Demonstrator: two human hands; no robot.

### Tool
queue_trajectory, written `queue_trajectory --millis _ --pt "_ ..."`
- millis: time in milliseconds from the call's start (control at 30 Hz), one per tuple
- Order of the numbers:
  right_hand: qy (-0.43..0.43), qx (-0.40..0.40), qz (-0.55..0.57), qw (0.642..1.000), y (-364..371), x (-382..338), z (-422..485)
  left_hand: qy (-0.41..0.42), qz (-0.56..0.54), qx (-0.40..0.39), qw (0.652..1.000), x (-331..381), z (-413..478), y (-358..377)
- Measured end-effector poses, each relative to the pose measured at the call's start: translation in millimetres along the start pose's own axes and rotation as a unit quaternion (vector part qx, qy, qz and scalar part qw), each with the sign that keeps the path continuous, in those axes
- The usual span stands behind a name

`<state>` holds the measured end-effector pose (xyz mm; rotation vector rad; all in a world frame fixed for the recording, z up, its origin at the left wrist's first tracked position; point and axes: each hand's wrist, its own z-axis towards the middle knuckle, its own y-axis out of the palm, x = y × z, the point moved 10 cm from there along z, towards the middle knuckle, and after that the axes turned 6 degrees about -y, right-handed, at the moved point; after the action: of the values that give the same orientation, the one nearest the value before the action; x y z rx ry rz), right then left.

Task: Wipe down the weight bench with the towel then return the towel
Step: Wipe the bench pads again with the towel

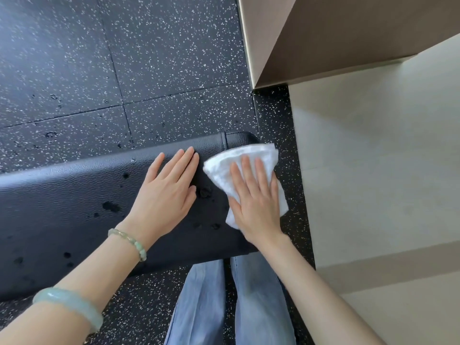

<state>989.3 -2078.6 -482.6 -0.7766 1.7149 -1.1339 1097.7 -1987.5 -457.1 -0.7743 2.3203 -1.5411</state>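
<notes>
Under right hand (pixel 256 205): towel (pixel 249 155), fingers flat, pressing bench (pixel 62 207) | left hand (pixel 166 192) flat beside | imo sweep toward those wet spots (pixel 110 206)

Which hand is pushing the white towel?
The right hand, fingers flat on the white cloth towel at the end of the black padded weight bench. The left hand rests on bare padding, touching no towel.

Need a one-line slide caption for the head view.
Right hand presses a white towel on the weight bench, near its end; left hand lies flat beside it.
</notes>
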Motion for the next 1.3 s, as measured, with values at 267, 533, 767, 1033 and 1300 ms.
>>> queue_trajectory --millis 267,533,767,1033,1300 --pt "0.024 0.053 0.040 0.998 -17 8 71 -0.019 -0.009 -0.007 1.000 -2 -2 7" --pt "0.005 0.001 -0.009 1.000 6 -4 -38 -0.030 -0.005 -0.011 0.999 6 0 3" --pt "0.016 0.023 0.038 0.999 -12 15 76 -0.039 0.002 -0.014 0.999 11 0 4" --pt "0.019 -0.008 0.003 1.000 15 1 -72 -0.042 0.013 -0.042 0.998 15 2 9" --pt "0.013 0.004 0.050 0.999 5 7 -11 -0.059 -0.017 -0.037 0.997 13 2 10"
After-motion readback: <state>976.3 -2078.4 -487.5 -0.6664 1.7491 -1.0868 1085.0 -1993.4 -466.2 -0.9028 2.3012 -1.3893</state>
